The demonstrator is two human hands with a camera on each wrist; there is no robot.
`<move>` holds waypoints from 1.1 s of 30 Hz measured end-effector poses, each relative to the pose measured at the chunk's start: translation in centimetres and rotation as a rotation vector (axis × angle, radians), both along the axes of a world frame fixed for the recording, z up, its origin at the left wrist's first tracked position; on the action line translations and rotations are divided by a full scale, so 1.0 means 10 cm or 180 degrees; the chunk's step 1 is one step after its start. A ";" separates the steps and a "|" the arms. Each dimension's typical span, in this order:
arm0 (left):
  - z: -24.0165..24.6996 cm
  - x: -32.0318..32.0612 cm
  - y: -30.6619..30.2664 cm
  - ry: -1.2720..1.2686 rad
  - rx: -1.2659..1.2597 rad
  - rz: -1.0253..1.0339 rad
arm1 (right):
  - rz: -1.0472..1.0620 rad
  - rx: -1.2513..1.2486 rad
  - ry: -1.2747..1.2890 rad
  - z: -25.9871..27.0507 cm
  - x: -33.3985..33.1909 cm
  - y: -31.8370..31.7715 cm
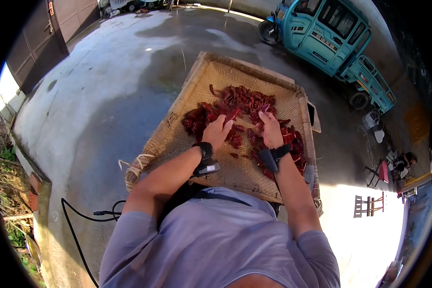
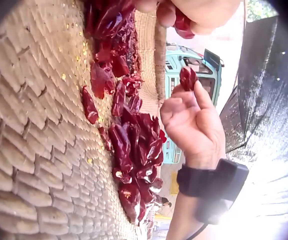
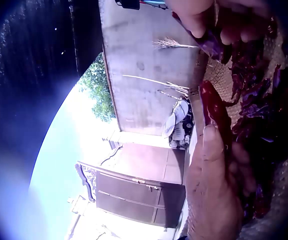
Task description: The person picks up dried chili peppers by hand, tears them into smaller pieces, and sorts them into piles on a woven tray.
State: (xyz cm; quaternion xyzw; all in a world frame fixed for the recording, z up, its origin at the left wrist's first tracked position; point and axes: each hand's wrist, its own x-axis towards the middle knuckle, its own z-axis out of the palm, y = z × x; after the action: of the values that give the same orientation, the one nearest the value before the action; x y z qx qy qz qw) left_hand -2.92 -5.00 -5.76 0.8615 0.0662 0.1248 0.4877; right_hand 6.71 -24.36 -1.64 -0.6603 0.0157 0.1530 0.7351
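Dried red chili peppers (image 1: 245, 98) lie heaped in a shallow woven tray (image 1: 170, 144). My left hand (image 1: 216, 132) pinches a long glossy chili pepper (image 3: 215, 107) between thumb and fingers, over the pile's near left part. A short way to the right, my right hand (image 1: 272, 132) also pinches a dark red chili pepper (image 2: 188, 78), held up at its fingertips in the left wrist view. The two hands are apart, with loose pepper pieces between and below them. Fingers partly hide the right hand's pepper in the right wrist view.
The tray has a raised rim (image 1: 254, 72) with a tied cord (image 1: 137, 170) at its near left corner. A blue cargo tricycle (image 1: 321, 38) stands at the back right. A black cable (image 1: 72, 235) lies on the concrete at the left. Each wrist wears a strapped camera.
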 end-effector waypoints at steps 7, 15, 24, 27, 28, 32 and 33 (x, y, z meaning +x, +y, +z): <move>-0.13 0.10 0.07 -0.0354 -0.0420 0.0801 | 0.1063 -0.0680 -0.0066 0.06 0.00 0.05; 0.06 -0.02 0.08 0.0046 -0.0314 0.0427 | 0.1547 -0.4395 -0.2182 -0.55 0.15 -0.13; -0.01 0.02 0.04 0.0282 -0.0409 -0.0536 | 0.0956 -0.2919 -0.1145 -0.23 0.07 -0.06; -0.02 0.02 -0.02 0.0223 -0.0527 -0.0658 | 0.1154 -0.1318 -0.0364 0.07 -0.12 0.01; -0.10 0.04 -0.03 0.0094 -0.0552 -0.0686 | 0.1230 -0.0806 -0.0099 0.12 -0.17 0.04; -0.08 0.07 0.06 0.0375 -0.0544 -0.1181 | 0.1422 -0.0248 0.0104 0.13 -0.24 0.10; -0.07 0.05 0.05 0.0211 -0.0430 -0.1014 | 0.1373 -0.0476 -0.0072 0.16 -0.25 0.09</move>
State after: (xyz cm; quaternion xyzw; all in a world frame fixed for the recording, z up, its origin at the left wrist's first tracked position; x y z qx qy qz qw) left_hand -2.42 -4.45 -6.42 0.8300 -0.0468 0.0128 0.5556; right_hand 4.18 -23.43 -0.03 -0.7027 -0.1229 0.2977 0.6344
